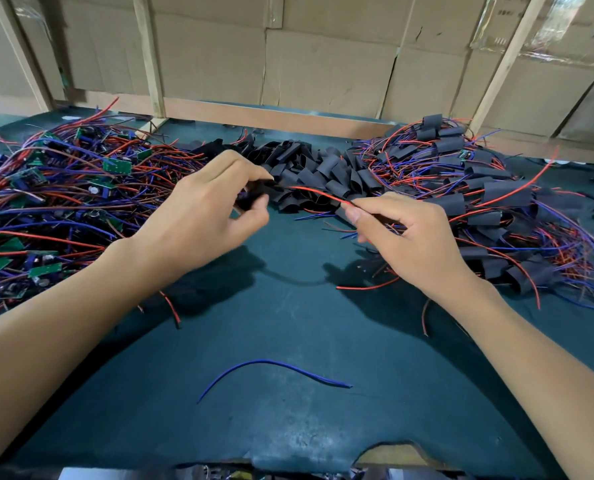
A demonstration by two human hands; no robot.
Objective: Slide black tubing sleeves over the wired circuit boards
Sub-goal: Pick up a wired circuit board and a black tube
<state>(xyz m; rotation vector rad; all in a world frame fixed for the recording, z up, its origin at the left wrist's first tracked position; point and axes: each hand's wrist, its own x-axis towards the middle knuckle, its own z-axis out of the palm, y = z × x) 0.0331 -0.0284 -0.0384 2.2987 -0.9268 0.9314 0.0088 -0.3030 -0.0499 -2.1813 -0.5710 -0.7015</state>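
Threading is underway: left hand (198, 209) pinches a black sleeve (254, 195), right hand (406, 233) pinches the red wire (318, 192); next, pulling the board inside.

There is only one view, taken from the person's head, looking forward and steeply down over the dark green table (288, 341). It sits close: both forearms run in from the bottom corners, and the wide lens bends the table's near edge. At the top, it faces the cardboard wall (323, 64) behind the table.
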